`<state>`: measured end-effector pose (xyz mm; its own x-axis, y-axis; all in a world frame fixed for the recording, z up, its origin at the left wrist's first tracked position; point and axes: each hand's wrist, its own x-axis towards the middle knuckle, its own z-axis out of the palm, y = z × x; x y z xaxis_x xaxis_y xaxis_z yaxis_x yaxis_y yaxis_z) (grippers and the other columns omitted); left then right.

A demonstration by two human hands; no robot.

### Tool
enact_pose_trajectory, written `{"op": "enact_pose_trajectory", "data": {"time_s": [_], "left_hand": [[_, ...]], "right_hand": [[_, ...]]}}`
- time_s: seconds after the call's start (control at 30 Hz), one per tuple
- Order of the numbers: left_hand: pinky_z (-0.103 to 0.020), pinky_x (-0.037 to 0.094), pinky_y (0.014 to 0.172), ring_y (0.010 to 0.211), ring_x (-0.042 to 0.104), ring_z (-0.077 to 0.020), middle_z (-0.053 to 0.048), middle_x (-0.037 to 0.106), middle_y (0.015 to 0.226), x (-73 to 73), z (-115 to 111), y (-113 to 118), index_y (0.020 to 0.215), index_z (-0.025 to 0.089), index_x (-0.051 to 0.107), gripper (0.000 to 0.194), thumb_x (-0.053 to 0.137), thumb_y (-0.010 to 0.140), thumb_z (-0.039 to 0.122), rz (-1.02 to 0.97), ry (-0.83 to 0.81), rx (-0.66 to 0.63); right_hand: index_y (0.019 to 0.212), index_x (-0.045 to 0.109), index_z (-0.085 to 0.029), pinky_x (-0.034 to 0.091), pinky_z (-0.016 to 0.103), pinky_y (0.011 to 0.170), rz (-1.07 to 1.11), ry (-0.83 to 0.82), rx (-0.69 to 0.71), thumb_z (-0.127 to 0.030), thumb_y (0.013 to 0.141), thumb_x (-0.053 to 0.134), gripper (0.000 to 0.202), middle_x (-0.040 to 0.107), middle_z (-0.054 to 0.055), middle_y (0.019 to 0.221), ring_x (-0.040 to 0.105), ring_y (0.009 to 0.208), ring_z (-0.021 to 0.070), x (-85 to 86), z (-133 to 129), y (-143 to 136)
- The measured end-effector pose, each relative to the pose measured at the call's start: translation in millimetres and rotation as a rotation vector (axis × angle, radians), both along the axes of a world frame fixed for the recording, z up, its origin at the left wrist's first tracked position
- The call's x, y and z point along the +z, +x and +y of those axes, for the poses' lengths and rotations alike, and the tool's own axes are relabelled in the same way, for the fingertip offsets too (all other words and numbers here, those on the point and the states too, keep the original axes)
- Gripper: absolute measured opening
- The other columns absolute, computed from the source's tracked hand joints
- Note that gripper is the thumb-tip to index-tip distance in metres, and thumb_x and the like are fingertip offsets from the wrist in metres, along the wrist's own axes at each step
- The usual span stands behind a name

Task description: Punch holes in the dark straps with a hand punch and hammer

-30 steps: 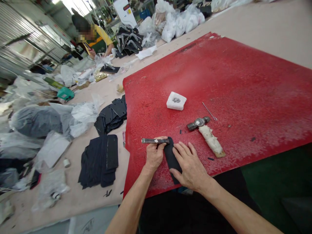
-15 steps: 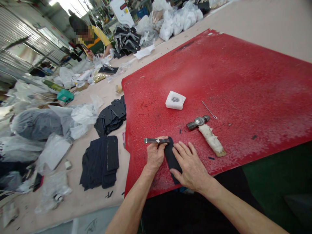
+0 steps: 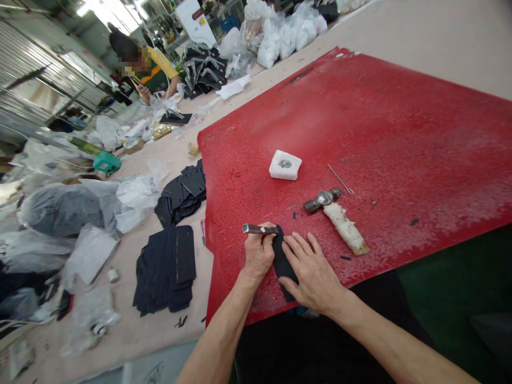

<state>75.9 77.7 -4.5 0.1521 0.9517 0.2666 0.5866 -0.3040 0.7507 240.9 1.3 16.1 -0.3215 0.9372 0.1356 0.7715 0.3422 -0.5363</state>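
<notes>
Left hand gripped metal punch, tip at upper end of black strip. Right hand lay flat, pressing strip onto red mat. Hammer lay right of both hands, white block beyond.

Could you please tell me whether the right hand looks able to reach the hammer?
Probably yes: nothing stands between the right hand and the hammer on the red sheet, though that hand would have to leave the black piece.
</notes>
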Motion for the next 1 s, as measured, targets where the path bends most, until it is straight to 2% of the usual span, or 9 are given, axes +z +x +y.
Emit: {"op": "enact_pose_trajectory", "data": {"time_s": [0.2,0.3,0.4,0.53,0.63,0.7,0.8,0.93,1.0], "left_hand": [[-0.034,0.054,0.090,0.094,0.068,-0.0180,-0.005,0.071,0.098,-1.2,2,0,0.100,0.019,0.065,0.017,0.053,0.089,0.016,-0.010,0.006,-0.021],[-0.033,0.054,0.089,0.092,0.067,-0.0176,-0.005,0.071,0.097,1.5,2,1,0.098,0.019,0.065,0.017,0.051,0.089,0.016,-0.017,-0.019,-0.030],[-0.034,0.054,0.089,0.092,0.067,-0.0180,-0.005,0.071,0.097,3.8,2,2,0.097,0.019,0.065,0.017,0.051,0.088,0.017,-0.046,-0.060,-0.013],[-0.035,0.054,0.089,0.092,0.067,-0.0189,-0.005,0.072,0.097,5.7,2,0,0.098,0.019,0.066,0.018,0.052,0.088,0.018,-0.063,-0.087,-0.009],[-0.034,0.054,0.088,0.092,0.067,-0.0185,-0.005,0.072,0.097,6.1,2,0,0.098,0.019,0.067,0.018,0.052,0.088,0.017,-0.059,-0.086,-0.020],[-0.034,0.053,0.088,0.092,0.067,-0.0187,-0.006,0.071,0.097,5.1,2,1,0.098,0.018,0.066,0.018,0.052,0.088,0.017,-0.059,-0.082,-0.025],[-0.036,0.052,0.089,0.093,0.066,-0.0196,-0.006,0.071,0.096,1.5,3,1,0.096,0.018,0.065,0.016,0.052,0.087,0.016,-0.070,-0.079,-0.024],[-0.037,0.050,0.090,0.095,0.065,-0.0206,-0.007,0.070,0.098,-4.0,4,1,0.095,0.018,0.065,0.015,0.054,0.085,0.015,-0.061,-0.067,-0.026],[-0.037,0.049,0.088,0.093,0.064,-0.0209,-0.007,0.069,0.097,-4.8,4,1,0.094,0.018,0.065,0.015,0.054,0.084,0.014,-0.025,-0.052,-0.027]], "right_hand": [[0.140,0.046,-0.008,0.015,0.058,0.117,0.040,0.004,0.014,-0.043,0.083,0.062,0.069,0.045,0.019,0.146,0.031,0.140,0.0353,-1.3,-1,0],[0.138,0.048,-0.010,0.024,0.056,0.115,0.123,0.015,0.024,-0.035,0.083,0.060,0.061,0.048,0.017,0.144,0.035,0.138,0.0327,5.0,0,10],[0.132,0.052,-0.012,0.037,0.048,0.108,0.156,0.099,-0.143,-0.032,0.088,0.055,0.048,0.053,0.016,0.137,0.045,0.128,0.0296,15.5,6,35],[0.129,0.053,-0.012,0.045,0.051,0.090,-0.114,0.096,-0.429,-0.038,0.086,0.059,0.050,0.055,0.019,0.127,0.052,0.112,0.0362,20.6,16,79],[0.129,0.051,-0.010,0.048,0.046,0.078,-0.269,-0.020,-0.461,-0.040,0.084,0.061,0.055,0.059,0.019,0.110,0.056,0.098,0.0345,15.4,22,98],[0.126,0.052,-0.011,0.048,0.041,0.072,-0.267,-0.109,-0.463,-0.037,0.084,0.059,0.051,0.059,0.017,0.102,0.059,0.090,0.0312,13.1,25,102],[0.119,0.055,-0.014,0.047,0.036,0.066,-0.028,-0.316,-0.529,-0.033,0.079,0.061,0.045,0.061,0.013,0.096,0.062,0.079,0.0255,17.2,34,100],[0.132,0.044,-0.019,0.044,0.027,0.049,0.808,-0.742,-0.569,-0.032,0.074,0.063,0.062,0.064,0.004,0.083,0.059,0.056,0.0153,30.3,41,94],[0.136,0.040,-0.020,0.040,0.022,0.042,1.089,-0.871,-0.576,-0.032,0.074,0.062,0.066,0.063,0.000,0.076,0.054,0.047,0.0114,37.2,42,90]]}}
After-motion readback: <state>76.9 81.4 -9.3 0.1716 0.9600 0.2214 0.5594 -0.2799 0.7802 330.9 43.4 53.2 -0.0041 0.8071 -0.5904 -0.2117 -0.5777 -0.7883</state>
